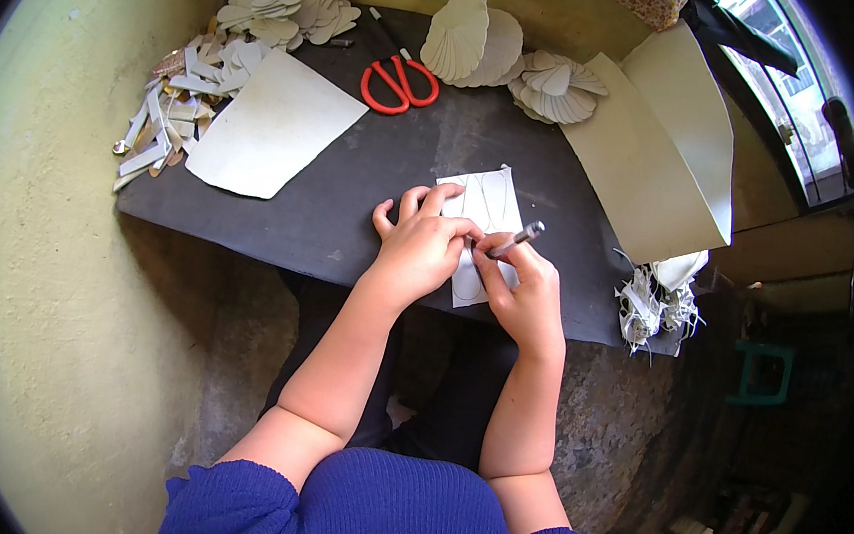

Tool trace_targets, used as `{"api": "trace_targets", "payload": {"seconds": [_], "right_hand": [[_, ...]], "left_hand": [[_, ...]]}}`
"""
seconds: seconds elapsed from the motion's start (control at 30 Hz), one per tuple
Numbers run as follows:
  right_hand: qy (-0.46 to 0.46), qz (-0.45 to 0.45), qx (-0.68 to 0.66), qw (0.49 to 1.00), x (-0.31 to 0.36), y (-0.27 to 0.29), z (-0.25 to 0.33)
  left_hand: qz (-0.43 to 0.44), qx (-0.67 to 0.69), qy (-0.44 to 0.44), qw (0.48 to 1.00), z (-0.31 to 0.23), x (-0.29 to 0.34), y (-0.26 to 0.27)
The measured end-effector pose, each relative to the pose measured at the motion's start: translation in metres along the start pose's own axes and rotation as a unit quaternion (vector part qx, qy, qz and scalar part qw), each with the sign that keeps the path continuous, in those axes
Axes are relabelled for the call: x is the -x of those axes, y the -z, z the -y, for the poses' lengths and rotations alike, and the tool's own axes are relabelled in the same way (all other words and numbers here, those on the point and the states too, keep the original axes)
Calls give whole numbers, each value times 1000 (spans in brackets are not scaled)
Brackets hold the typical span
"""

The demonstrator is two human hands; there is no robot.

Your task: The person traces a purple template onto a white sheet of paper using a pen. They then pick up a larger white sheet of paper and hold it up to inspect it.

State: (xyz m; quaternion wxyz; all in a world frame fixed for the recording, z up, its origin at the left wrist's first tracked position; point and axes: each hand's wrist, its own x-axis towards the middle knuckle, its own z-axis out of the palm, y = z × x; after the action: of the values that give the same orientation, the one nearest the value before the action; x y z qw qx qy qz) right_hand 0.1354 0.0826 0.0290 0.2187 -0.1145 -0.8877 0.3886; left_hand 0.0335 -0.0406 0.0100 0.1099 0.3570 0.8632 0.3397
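Currently, the right hand [525,295] pinches a pen [522,236] over paper [500,205]. Left hand [421,244], fingers spread, touches the paper; beyond them, scissors [404,88]

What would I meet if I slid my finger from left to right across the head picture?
Heap of paper scraps → plain white paper sheet → red-handled scissors → pen in the right hand → big folded cream card → green stool.
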Motion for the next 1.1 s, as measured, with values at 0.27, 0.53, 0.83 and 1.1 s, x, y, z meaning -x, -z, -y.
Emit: {"api": "trace_targets", "payload": {"seconds": [0.27,0.53,0.83,1.1], "right_hand": [[8,-9,-3,1000,-1,-1,0],[-43,23,-24,999,-1,4,4],[12,-9,-16,1000,-1,-2,-2],[1,5,-15,1000,-1,1,0]], "left_hand": [[-7,1,-4,1000,1,0,-1],[-1,-9,-4,1000,1,0,0],[24,-5,13,1000,-1,-1,3],[29,0,10,1000,-1,-1,3]]}}
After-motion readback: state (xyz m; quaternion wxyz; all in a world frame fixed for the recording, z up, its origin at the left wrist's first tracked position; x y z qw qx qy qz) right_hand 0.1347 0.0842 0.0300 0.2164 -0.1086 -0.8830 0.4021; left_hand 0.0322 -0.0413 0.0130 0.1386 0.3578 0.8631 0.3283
